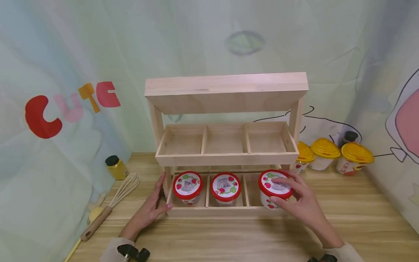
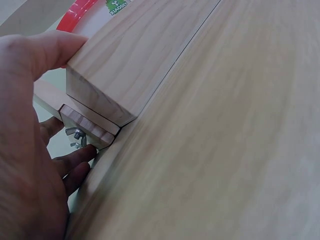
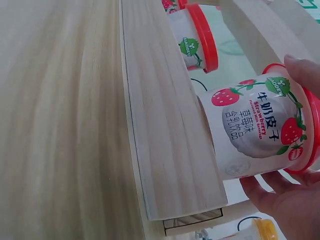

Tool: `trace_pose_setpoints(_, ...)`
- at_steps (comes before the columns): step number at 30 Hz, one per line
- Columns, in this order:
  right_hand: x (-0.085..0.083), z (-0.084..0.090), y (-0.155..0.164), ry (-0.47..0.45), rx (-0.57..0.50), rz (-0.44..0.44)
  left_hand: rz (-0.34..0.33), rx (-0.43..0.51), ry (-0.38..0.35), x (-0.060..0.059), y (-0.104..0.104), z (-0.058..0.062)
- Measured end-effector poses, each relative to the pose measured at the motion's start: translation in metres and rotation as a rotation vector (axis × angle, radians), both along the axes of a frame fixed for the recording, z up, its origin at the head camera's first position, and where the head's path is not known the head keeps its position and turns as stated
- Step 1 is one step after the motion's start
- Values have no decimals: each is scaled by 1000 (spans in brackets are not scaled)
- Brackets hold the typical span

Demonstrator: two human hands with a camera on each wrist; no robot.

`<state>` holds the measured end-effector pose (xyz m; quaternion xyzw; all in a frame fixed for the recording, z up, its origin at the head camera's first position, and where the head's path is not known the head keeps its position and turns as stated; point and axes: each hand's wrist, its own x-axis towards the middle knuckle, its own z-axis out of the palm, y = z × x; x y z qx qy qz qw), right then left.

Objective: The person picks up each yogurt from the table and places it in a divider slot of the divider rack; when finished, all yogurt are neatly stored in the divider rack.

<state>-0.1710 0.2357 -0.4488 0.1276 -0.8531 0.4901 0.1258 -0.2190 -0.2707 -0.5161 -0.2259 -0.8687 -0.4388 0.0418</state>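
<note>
A two-tier wooden rack (image 1: 226, 160) stands on the table. My right hand (image 1: 302, 196) grips a white strawberry milk cup with a red lid (image 1: 275, 186), its fingers on the lid and side. That cup (image 3: 257, 122) is tilted over the front board at the lower right compartment. Two similar cups stand in the lower tier, one in the left compartment (image 1: 187, 186) and one in the middle (image 1: 226, 186). My left hand (image 1: 148, 209) holds the rack's lower left corner (image 2: 102, 95), thumb at the front and fingers along the side, near a wing nut (image 2: 77, 133).
Several yellow-lidded cups (image 1: 324, 151) and a black-capped bottle (image 1: 350, 137) stand right of the rack. On the left are a yellow jar (image 1: 117, 168) and a whisk (image 1: 111, 205). The rack's upper tier (image 1: 226, 139) has three bare compartments under a wooden top board (image 1: 226, 85).
</note>
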Motion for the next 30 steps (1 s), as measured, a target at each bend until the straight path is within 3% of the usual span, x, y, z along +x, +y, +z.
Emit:
trace_pose_setpoints(7,-19,-8,-10,83,11,24,-6,10,0,0,0,1)
trace_pose_setpoints(16,-24,-31,-25,198,198,4,-7,14,0,-1,0,0)
trace_pose_setpoints(23,-23,-25,-25,104,246,23,0,15,-7,0,-1,1)
trace_pose_setpoints(30,-14,-1,-12,65,310,56,-2,10,-10,1,-1,1)
